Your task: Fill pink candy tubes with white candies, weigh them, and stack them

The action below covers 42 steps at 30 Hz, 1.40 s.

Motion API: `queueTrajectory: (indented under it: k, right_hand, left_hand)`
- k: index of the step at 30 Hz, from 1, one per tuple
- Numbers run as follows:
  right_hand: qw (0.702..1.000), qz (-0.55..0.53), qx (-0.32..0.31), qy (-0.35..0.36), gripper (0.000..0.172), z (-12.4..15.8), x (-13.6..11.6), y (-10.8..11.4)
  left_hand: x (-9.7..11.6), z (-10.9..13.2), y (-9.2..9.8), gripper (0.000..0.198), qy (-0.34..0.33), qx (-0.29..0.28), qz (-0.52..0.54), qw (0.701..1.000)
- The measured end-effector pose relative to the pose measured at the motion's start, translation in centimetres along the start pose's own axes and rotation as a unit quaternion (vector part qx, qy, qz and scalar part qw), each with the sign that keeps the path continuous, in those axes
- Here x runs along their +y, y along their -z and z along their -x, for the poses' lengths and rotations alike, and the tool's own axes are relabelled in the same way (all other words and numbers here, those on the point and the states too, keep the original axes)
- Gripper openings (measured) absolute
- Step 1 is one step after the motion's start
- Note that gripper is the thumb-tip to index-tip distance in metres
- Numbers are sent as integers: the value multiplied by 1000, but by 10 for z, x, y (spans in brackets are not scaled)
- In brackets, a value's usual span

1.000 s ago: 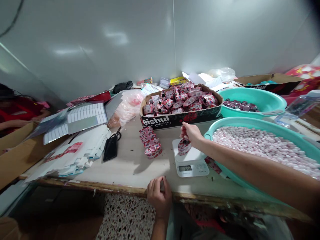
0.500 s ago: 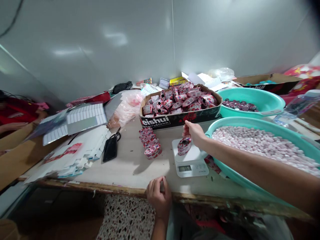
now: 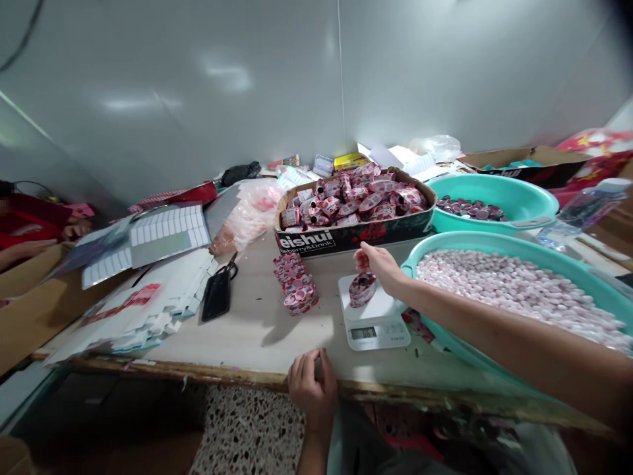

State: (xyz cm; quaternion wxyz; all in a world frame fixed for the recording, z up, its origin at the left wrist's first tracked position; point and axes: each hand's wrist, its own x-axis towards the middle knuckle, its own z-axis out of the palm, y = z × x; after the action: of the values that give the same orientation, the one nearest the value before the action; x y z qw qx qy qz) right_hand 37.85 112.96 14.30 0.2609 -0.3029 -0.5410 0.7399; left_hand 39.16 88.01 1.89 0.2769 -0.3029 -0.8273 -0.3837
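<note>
Both hands are apart: the right hand (image 3: 383,265) reaches in over the table (image 3: 252,330), forearm slanting across the pale teal plastic basin (image 3: 487,236) of whitish-pink candies (image 3: 509,284), its fingertips drawn together in a pinch; whether anything sits between them I cannot tell. Palm down, the left hand (image 3: 312,386) lies loosely curled at the table's worn wooden front edge, thumb slightly off the forefinger.

Bare tabletop runs from the left hand toward the black phone (image 3: 216,293). On the right, room is tighter, the basin's rim close beside the flat white kitchen scale (image 3: 386,307).

Standing on that scale is a small oval red-and-pink patterned container (image 3: 362,291), dark opening upward, just below the right fingertips and beyond the left hand. Left of the scale stands a short row of capped, similarly patterned containers (image 3: 298,290); behind, a black-printed cardboard box (image 3: 356,236) holds a heap more.
</note>
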Motion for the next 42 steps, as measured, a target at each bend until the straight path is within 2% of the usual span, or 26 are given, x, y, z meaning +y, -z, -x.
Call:
queueTrajectory:
  k: [3,6,9,12,14,15,17,20,23,26,29,33,36,39,42]
  right_hand:
    - [996,64,-39,57,41,0,7,2]
    - [967,193,-67,150,42,0,14,7]
    - [907,339,-102,229,41,3,20,14]
    - [820,464,-180,281,40,6,25,22]
    - [763,530,-209,307,39,8,30,27]
    - [743,551,-210,316,39,9,32,29]
    - [724,573,-204,326,41,10,35,31]
    - [725,564,-212,334,47,12,31,30]
    - [760,525,-204,324,50,12,17,30]
    - [801,488,-153,311,48,13,-2,36]
    - [817,472,-104,314,46,16,-22,55]
    - [810,502,-53,300,44,33,-45,98]
    - [784,542,-38,298,38,53,-55,141]
    - [750,591,-36,294,38,73,-54,186]
    - [735,620,-22,272,39,90,-40,224]
  left_hand:
    - [1,0,0,9,4,3,3,1000]
    - [2,-1,-1,10,9,3,3,1000]
    - [2,-1,0,10,10,0,-2,1000]
    - [3,-1,1,10,7,-3,-9,1000]
    - [4,0,2,11,5,-4,-11,1000]
    - [4,0,3,11,4,-4,-11,1000]
    - [6,0,3,11,7,-2,-11,1000]
    - [8,1,4,12,21,2,-11,1000]
    - [9,2,3,13,33,0,-5,999]
    - [7,2,2,12,31,-3,-4,1000]
    - [7,1,2,12,27,-6,-9,1000]
    - [6,0,2,11,21,-7,-21,1000]
    - [5,0,1,11,18,-7,-23,1000]
    - [5,0,-1,12,16,-7,-29,999]
    - [4,-2,-2,13,12,-7,-32,999]
